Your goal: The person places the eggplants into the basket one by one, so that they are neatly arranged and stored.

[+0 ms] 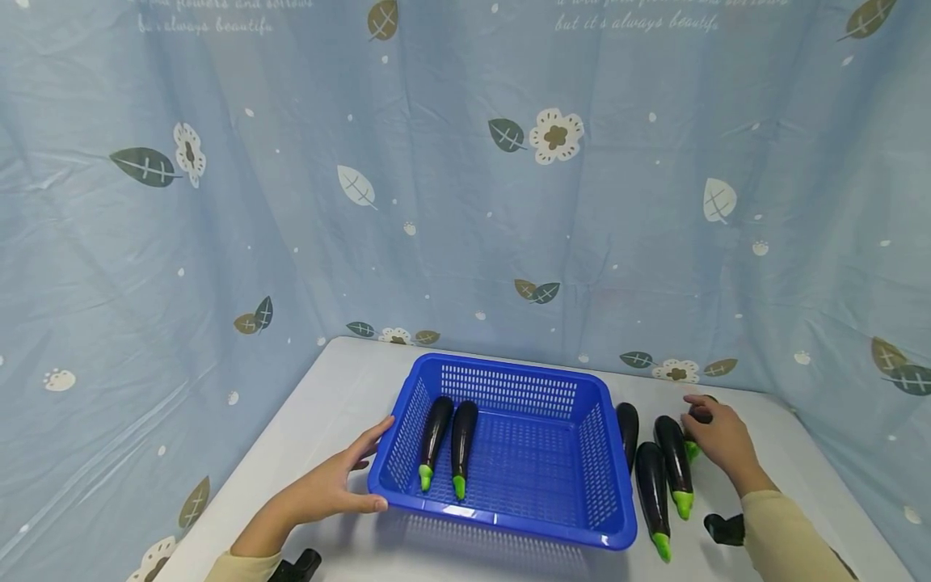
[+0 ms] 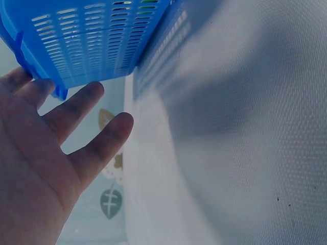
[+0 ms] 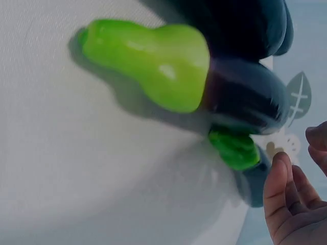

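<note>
A blue plastic basket (image 1: 502, 517) holds two dark eggplants, one (image 1: 435, 440) beside the other (image 1: 464, 444), with green stems toward the front. At its left side, my left hand (image 1: 323, 485) has spread fingers, with fingertips and thumb right at the rim; two straight fingers (image 2: 102, 148) stand off the wall in the left wrist view. My right hand (image 1: 720, 440) is over the farthest eggplant (image 1: 701, 414) on the right, fingers bent loosely and thumb apart from them. In the right wrist view that eggplant (image 3: 250, 184) shows behind the fingertips, its green cap under a nearer eggplant (image 3: 245, 97).
Right of the basket lie more eggplants, one (image 1: 628, 432) along its wall, others (image 1: 652, 489) (image 1: 674, 461) side by side on the white table (image 1: 349, 372). Black objects show by each forearm, one (image 1: 723, 529) at right. A patterned blue curtain (image 1: 451, 202) surrounds the table.
</note>
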Available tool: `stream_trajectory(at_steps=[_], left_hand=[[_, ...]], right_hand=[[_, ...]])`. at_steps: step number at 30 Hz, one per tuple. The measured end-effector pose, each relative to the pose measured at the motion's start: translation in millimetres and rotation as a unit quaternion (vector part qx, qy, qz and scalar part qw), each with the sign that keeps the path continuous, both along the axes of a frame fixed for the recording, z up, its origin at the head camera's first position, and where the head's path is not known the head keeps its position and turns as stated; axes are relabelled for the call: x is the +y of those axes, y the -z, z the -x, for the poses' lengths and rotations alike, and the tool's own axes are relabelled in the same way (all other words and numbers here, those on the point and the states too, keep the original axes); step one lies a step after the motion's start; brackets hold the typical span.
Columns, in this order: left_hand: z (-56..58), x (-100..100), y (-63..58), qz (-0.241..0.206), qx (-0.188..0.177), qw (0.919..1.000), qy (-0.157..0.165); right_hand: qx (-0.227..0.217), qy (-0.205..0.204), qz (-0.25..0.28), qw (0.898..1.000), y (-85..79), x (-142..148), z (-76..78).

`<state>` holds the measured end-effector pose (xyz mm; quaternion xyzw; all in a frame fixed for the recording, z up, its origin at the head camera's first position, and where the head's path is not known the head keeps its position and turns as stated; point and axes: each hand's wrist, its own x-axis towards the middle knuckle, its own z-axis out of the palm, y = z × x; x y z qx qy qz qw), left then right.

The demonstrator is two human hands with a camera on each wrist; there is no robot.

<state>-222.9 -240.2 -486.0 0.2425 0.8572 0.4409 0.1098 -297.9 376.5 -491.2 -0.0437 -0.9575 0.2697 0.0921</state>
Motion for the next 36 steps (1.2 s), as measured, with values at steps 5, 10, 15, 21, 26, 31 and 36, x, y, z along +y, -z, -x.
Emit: stream_trajectory(at_steps=[5,10,15,21,26,31,36], left_hand=[[0.5,0.2,1.1,0.003,0.001,1.0,0.0],[0.8,0.2,1.2,0.003,0.001,1.0,0.0],[1.1,-0.3,2.0,0.001,0.003,1.0,0.002],[1.4,-0.6,2.4,0.0,0.002,1.0,0.002],[0.9,-0.5,1.4,0.002,0.002,1.0,0.0],[0.4,-0.4,1.6,0.002,0.001,1.0,-0.002],[0.1,0.4,2.6,0.004,0.002,1.0,-0.002]], right_hand=[[-0.015,0.025,0.008,1.0,2.9,7.2,-0.1],[-0.016,0.041,0.008,0.999,4.2,8.4,-0.1],[-0.037,0.076,0.02,0.996,4.9,8.1,-0.2],[-0.074,0.091,0.029,0.993,8.5,12.0,1.2],[-0.081,0.073,0.034,0.993,12.9,15.8,3.8],[-0.084,0.059,0.037,0.994,17.1,17.6,5.3],[-0.088,0.053,0.029,0.994,18.6,18.4,4.7]])
